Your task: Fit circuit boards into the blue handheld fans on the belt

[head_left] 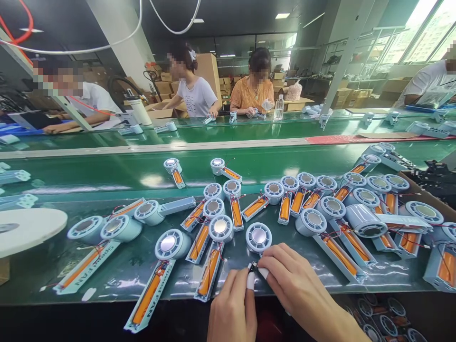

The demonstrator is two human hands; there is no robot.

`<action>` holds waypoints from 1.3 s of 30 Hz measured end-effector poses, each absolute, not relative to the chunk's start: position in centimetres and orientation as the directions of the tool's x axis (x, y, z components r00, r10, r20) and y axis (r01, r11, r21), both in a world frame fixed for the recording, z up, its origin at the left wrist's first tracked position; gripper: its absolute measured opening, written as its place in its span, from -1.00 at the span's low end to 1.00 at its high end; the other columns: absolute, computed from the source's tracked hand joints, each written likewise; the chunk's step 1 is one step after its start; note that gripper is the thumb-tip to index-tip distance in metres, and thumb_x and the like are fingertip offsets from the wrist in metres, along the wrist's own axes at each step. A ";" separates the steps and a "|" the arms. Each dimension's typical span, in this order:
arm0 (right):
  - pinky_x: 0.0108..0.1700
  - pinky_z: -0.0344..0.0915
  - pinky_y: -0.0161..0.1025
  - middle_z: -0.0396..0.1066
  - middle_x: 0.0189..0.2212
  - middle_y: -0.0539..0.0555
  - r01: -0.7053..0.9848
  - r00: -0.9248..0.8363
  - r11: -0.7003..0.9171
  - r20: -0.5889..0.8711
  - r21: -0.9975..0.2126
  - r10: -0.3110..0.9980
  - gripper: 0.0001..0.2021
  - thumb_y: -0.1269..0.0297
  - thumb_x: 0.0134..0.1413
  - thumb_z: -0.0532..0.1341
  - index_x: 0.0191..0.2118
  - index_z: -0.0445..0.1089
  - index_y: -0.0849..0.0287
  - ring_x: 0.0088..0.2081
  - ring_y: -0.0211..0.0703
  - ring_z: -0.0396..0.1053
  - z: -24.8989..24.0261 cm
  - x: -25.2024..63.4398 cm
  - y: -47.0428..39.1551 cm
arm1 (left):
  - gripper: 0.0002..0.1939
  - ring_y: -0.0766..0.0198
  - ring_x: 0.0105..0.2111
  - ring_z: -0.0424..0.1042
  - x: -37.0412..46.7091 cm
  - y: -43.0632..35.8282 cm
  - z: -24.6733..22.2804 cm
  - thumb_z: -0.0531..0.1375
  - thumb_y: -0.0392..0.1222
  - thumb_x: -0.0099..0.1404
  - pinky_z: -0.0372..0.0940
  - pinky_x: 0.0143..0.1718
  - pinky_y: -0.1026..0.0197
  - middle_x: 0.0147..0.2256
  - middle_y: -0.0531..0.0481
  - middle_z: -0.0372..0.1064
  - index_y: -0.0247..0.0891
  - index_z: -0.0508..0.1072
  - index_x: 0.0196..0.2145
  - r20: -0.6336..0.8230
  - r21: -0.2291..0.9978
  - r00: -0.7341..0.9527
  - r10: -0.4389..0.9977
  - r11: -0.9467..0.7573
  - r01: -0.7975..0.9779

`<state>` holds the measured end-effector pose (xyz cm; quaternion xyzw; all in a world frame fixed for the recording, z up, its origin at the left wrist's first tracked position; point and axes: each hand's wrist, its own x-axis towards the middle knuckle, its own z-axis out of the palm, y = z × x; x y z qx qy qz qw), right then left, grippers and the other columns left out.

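Small black part, at the near edge of the counter, between the two hands; tiny and partly covered, a pale glint on it, its shape and any wire hard to make out; left hand closed to a pinch about its near side, a white covering on one digit; right hand with fingers drawn together at its other side, a second white covering partly hidden beneath them; whether the right fingers grip the part or only touch it, cannot tell.

Just beyond the fingertips, a pale blue fan unit, round face up; its near edge runs behind the right hand, so whether a handle lies below cannot be seen; more fan units spread left and right, many overlapping, handles open on orange cylinders; those at the right edge cut off by the frame.

Far left, a white disc, cut by the frame; right, a box of dark parts, contents indistinct; below the counter, round pieces in shadow; across the line, co-workers, faces blurred.
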<state>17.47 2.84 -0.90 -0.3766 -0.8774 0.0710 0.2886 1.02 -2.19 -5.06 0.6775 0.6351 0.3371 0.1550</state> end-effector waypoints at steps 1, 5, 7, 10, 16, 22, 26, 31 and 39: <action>-0.22 0.42 -0.18 0.46 -0.29 0.14 0.625 -0.551 0.710 0.462 -0.324 0.695 -0.72 0.55 0.35 -0.02 -0.17 0.41 0.19 -0.26 -0.07 0.42 -0.9 17.4 2.8 | -0.65 0.11 -0.23 0.58 0.8 -2.2 -5.0 -0.07 -0.26 0.47 0.41 -0.23 0.19 -0.18 -0.13 0.55 -0.19 0.50 -0.04 0.277 0.581 0.019 0.961 -0.183 0.793; -0.24 0.39 -0.21 0.46 -0.29 0.13 0.641 -0.548 0.715 0.485 -0.280 0.681 -0.71 0.55 0.36 -0.04 -0.18 0.40 0.18 -0.28 -0.09 0.41 -1.1 17.2 2.8 | -0.71 0.18 -0.36 0.60 -0.1 -2.1 -4.5 -0.02 -0.31 0.46 0.41 -0.38 0.25 -0.27 -0.09 0.55 -0.23 0.47 -0.06 0.332 0.392 0.186 0.925 -0.314 0.865; -0.25 0.38 -0.20 0.46 -0.29 0.12 0.637 -0.542 0.714 0.489 -0.291 0.683 -0.72 0.56 0.35 -0.04 -0.18 0.39 0.17 -0.29 -0.09 0.40 -1.2 17.2 2.8 | -0.73 0.18 -0.42 0.59 -0.2 -2.0 -4.4 -0.02 -0.29 0.47 0.39 -0.46 0.25 -0.30 -0.08 0.54 -0.24 0.47 -0.09 0.379 0.337 0.200 0.904 -0.336 0.880; -0.25 0.38 -0.18 0.46 -0.27 0.11 0.616 -0.536 0.706 0.471 -0.350 0.700 -0.75 0.56 0.33 -0.01 -0.17 0.38 0.17 -0.28 -0.07 0.39 -1.3 17.3 2.8 | -0.74 0.18 -0.41 0.59 -0.2 -1.9 -4.4 -0.03 -0.26 0.48 0.40 -0.46 0.26 -0.30 -0.07 0.53 -0.21 0.45 -0.10 0.406 0.361 0.195 0.893 -0.353 0.863; -0.17 0.38 -0.13 0.46 -0.22 0.11 0.560 -0.501 0.685 0.468 -0.466 0.728 -0.78 0.57 0.30 0.05 -0.13 0.35 0.16 -0.22 -0.05 0.38 -2.0 17.6 2.9 | -0.73 0.19 -0.32 0.56 0.4 -1.7 -4.5 -0.02 -0.29 0.48 0.44 -0.31 0.24 -0.28 -0.04 0.51 -0.18 0.47 -0.09 0.353 0.565 0.118 0.928 -0.312 0.764; -0.13 0.36 -0.18 0.47 -0.18 0.04 0.437 -0.486 0.630 0.422 -0.642 0.766 -0.76 0.59 0.27 0.09 -0.14 0.36 0.10 -0.18 -0.11 0.38 -2.8 18.0 3.5 | -0.71 0.21 -0.28 0.55 -0.6 -1.3 -3.5 -0.02 -0.37 0.45 0.43 -0.22 0.27 -0.24 -0.05 0.50 -0.19 0.46 -0.08 0.295 0.598 0.209 0.932 -0.351 0.721; -0.15 0.33 -0.28 0.45 -0.23 -0.01 0.416 -0.480 0.508 0.292 -0.754 0.827 -0.73 0.62 0.21 0.16 -0.12 0.36 0.09 -0.21 -0.19 0.39 -1.9 18.5 3.9 | -0.71 0.24 -0.32 0.52 -1.3 -0.3 -2.1 -0.03 -0.38 0.43 0.43 -0.22 0.31 -0.30 -0.02 0.47 -0.18 0.47 -0.20 0.236 0.662 0.287 0.928 -0.370 0.652; -0.07 0.32 -0.30 0.46 -0.14 0.01 0.401 -0.586 0.523 0.228 -0.752 0.778 -0.72 0.55 0.29 0.16 -0.03 0.43 0.04 -0.11 -0.18 0.40 -0.6 19.1 4.3 | -0.72 0.28 -0.32 0.47 -1.3 0.1 -1.7 -0.04 -0.28 0.49 0.40 -0.17 0.33 -0.30 -0.01 0.45 -0.18 0.46 -0.24 0.186 0.754 0.304 0.934 -0.334 0.566; -0.12 0.35 -0.24 0.51 -0.21 0.06 0.379 -0.536 0.510 0.267 -0.772 0.801 -0.79 0.44 0.34 0.14 -0.10 0.50 0.07 -0.18 -0.14 0.42 -0.9 18.5 4.3 | -0.71 0.28 -0.31 0.49 -1.2 -0.1 -1.7 -0.01 -0.24 0.49 0.41 -0.17 0.33 -0.29 0.00 0.49 -0.16 0.52 -0.18 0.166 0.781 0.278 0.946 -0.298 0.549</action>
